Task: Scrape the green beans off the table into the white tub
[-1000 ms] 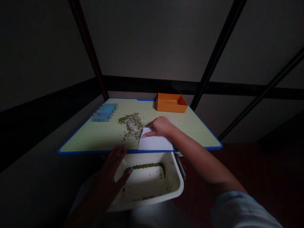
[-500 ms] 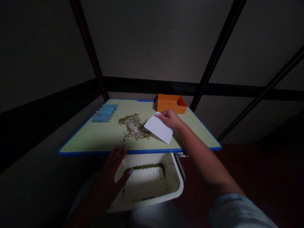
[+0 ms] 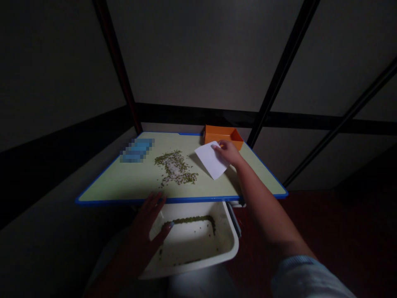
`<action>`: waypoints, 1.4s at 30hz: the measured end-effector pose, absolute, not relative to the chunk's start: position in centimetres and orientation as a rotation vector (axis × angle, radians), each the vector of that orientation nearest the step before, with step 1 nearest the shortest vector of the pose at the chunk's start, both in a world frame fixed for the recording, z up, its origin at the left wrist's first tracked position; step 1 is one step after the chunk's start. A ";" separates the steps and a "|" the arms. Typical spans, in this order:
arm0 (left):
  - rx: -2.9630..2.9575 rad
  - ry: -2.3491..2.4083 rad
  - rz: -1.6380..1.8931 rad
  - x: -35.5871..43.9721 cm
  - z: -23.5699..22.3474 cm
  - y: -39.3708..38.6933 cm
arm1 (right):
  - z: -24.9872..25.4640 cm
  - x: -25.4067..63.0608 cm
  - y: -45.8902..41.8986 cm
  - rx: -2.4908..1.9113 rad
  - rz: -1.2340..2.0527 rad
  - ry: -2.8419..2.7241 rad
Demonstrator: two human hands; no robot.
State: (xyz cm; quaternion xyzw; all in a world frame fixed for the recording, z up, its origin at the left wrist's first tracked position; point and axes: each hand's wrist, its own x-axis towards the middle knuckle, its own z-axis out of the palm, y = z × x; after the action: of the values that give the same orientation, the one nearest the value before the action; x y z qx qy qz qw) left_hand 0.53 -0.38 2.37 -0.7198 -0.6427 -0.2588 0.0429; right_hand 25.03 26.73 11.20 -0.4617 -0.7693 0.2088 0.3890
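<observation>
My right hand [image 3: 230, 153] pinches a white sheet of paper or card [image 3: 212, 160] by its upper right corner, tilted above the tabletop. Left of the sheet lies a loose scatter of small green seed-like bits [image 3: 182, 176], mixed with a whitish patch in the middle. My left hand [image 3: 151, 223] is dim, its fingers spread apart, at the left side of a white plastic tub [image 3: 232, 244] below the table's front edge. Inside the tub a line of similar green bits [image 3: 194, 219] lies along the far side of the floor, with a few strays.
The pale table [image 3: 108, 182] has a blue rim. An orange open box [image 3: 221, 132] stands at its back right, just behind my right hand. A blurred blue item [image 3: 137, 150] lies at the left. Panelled walls [image 3: 192, 58] enclose the back and left.
My right hand has lifted the sheet up and to the right, off the edge of the green bits. Bits formerly beside its lower edge now show fully. My left hand has stayed put.
</observation>
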 end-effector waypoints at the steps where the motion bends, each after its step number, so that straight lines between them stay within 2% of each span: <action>1: -2.202 -1.966 -0.796 0.6 2.4 -0.4 | 11.3 25.0 26.6 -1.214 0.547 -1.976; 8: -2.194 -1.982 -0.814 0.8 2.6 -0.4 | 11.6 25.3 26.3 -1.319 0.725 -2.154; 15: -2.194 -1.979 -0.820 0.8 2.6 -0.5 | 11.5 25.5 26.6 -1.555 0.303 -2.279; 22: -2.196 -1.948 -0.836 0.8 2.5 -0.4 | 11.6 25.2 26.2 -1.593 0.089 -2.363; 42: -2.205 -2.114 -0.875 1.8 3.1 -1.1 | 10.3 22.8 24.3 -1.278 0.029 -2.502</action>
State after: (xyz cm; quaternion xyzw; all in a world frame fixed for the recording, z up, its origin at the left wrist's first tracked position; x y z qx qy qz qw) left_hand 1.76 -1.10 3.08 -0.6939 -0.6651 -0.2753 -0.0179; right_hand 22.79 24.33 10.32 -0.4485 -0.8783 0.0102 0.1651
